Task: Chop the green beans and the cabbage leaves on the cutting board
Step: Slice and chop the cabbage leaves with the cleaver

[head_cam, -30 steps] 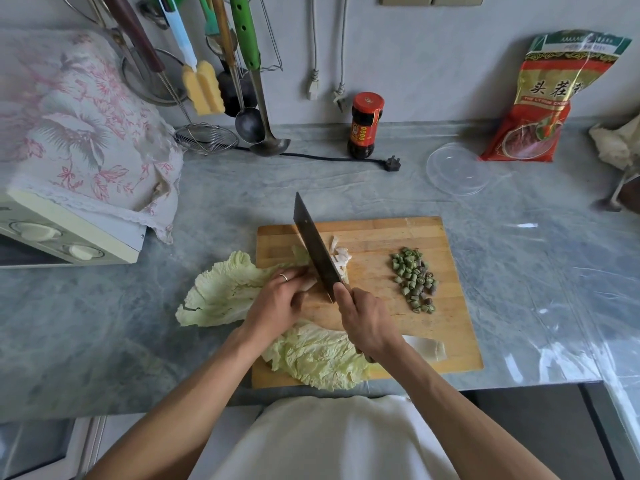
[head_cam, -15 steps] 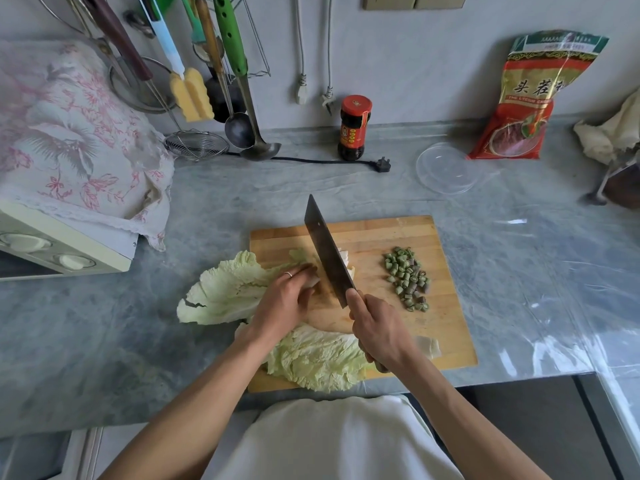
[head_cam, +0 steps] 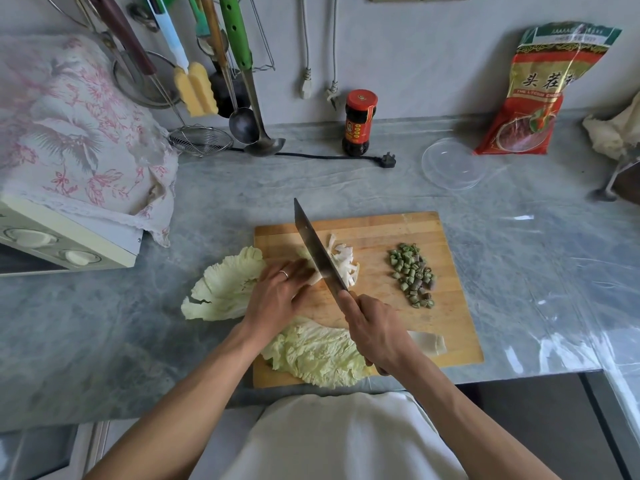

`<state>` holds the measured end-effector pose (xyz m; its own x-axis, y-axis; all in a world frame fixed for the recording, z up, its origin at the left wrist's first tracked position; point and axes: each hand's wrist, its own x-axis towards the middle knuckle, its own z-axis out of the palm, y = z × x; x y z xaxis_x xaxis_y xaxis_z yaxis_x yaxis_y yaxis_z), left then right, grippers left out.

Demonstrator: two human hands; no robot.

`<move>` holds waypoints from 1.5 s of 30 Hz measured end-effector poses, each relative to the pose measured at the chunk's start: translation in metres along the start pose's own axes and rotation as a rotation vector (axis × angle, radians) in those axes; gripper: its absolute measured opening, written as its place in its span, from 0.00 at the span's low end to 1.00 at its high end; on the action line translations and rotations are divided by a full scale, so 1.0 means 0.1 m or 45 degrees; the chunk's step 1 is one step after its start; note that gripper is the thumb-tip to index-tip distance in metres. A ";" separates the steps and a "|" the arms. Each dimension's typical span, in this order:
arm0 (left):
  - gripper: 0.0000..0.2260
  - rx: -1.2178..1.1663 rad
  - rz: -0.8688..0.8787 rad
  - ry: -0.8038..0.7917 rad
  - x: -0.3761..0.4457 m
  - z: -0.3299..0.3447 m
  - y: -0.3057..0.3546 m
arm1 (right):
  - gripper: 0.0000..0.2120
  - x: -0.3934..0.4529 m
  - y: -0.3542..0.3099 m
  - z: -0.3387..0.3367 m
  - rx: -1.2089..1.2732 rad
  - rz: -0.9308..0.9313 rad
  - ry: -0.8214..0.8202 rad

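Observation:
A wooden cutting board [head_cam: 446,327] lies on the grey counter. Chopped green bean pieces [head_cam: 412,274] form a small pile on its right half. My right hand [head_cam: 375,329] grips the handle of a cleaver [head_cam: 317,252], blade down on the white cabbage stem. Cut white cabbage strips [head_cam: 344,263] lie just right of the blade. My left hand [head_cam: 278,294], wearing a ring, presses down on a pale green cabbage leaf [head_cam: 227,289] that hangs over the board's left edge. A second cabbage leaf [head_cam: 318,356] lies at the board's near edge, partly under my arms.
A cloth-covered appliance [head_cam: 69,188] stands at left. Ladles and a strainer [head_cam: 201,140] hang at the back wall. A sauce jar [head_cam: 360,123], a black plug [head_cam: 388,160], a clear plastic lid [head_cam: 453,164] and a red snack bag [head_cam: 533,98] sit behind the board.
The cleaver has come back down onto the stem after being lifted, and more white strips lie right of the blade. My left hand stays on the leaf.

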<state>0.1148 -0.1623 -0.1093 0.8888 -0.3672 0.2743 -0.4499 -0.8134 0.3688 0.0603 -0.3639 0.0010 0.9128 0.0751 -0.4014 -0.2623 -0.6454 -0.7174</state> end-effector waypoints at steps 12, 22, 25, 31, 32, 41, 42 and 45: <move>0.14 -0.032 -0.094 0.001 0.04 0.04 0.07 | 0.24 0.07 0.01 0.04 -0.054 -0.096 0.002; 0.14 -0.095 -0.101 -0.003 0.02 0.04 0.06 | 0.18 0.12 -0.12 0.11 -0.057 -0.085 -0.056; 0.14 -0.100 -0.118 -0.021 0.01 0.06 0.06 | 0.23 0.20 -0.08 0.14 -0.185 0.062 -0.087; 0.14 -0.148 -0.145 0.019 0.02 0.03 0.09 | 0.27 0.16 0.03 0.06 0.052 0.000 0.011; 0.14 -0.157 -0.144 0.034 0.01 0.03 0.10 | 0.28 0.13 0.05 0.04 0.077 0.022 0.002; 0.12 -0.209 -0.162 0.085 0.02 0.03 0.12 | 0.28 -0.07 0.09 -0.02 -0.014 -0.043 -0.023; 0.12 -0.203 -0.162 0.099 0.02 0.03 0.13 | 0.28 -0.07 0.07 -0.03 -0.013 -0.048 -0.026; 0.10 -0.193 -0.164 0.116 0.04 -0.01 0.16 | 0.27 -0.07 0.06 -0.03 -0.010 -0.037 -0.041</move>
<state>0.1109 -0.1759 -0.1021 0.9314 -0.2165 0.2927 -0.3469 -0.7713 0.5335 0.0533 -0.3700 0.0012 0.9094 0.1184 -0.3987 -0.2331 -0.6487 -0.7245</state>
